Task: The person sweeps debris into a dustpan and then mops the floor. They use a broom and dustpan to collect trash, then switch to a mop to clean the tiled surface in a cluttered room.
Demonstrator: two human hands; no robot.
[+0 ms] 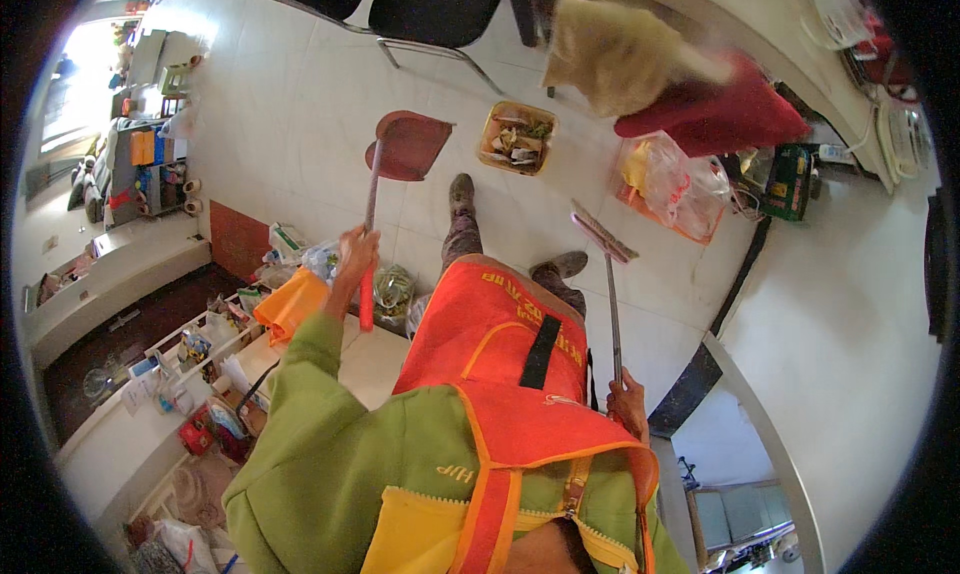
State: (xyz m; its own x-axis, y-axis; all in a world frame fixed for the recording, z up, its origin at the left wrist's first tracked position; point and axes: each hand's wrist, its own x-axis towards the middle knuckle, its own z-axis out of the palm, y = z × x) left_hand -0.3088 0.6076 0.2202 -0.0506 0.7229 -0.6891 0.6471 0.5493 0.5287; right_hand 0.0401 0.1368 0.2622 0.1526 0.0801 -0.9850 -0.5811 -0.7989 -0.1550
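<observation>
My left hand (359, 253) grips the pole of a long-handled dustpan, just above its red grip end. The reddish-brown dustpan (411, 145) is at the far end, over the tiled floor. At the lower right, my right hand (628, 400) is closed round the metal handle of a broom (604, 232), whose bristle head is ahead of my right shoe. Between and beyond the two tools, a yellow-rimmed square bin (517, 138) holds scraps and crumpled waste. Part of my right hand is hidden by the red apron I wear.
Black chairs with metal legs (437, 9) stand at the top. Beige cloth (611, 52) and dark red cloth (720, 108) hang at the upper right, above a clear plastic bag (686, 184). A cluttered shelf (232, 334) and a bag of greens (393, 290) lie left. A doorway opens lower right.
</observation>
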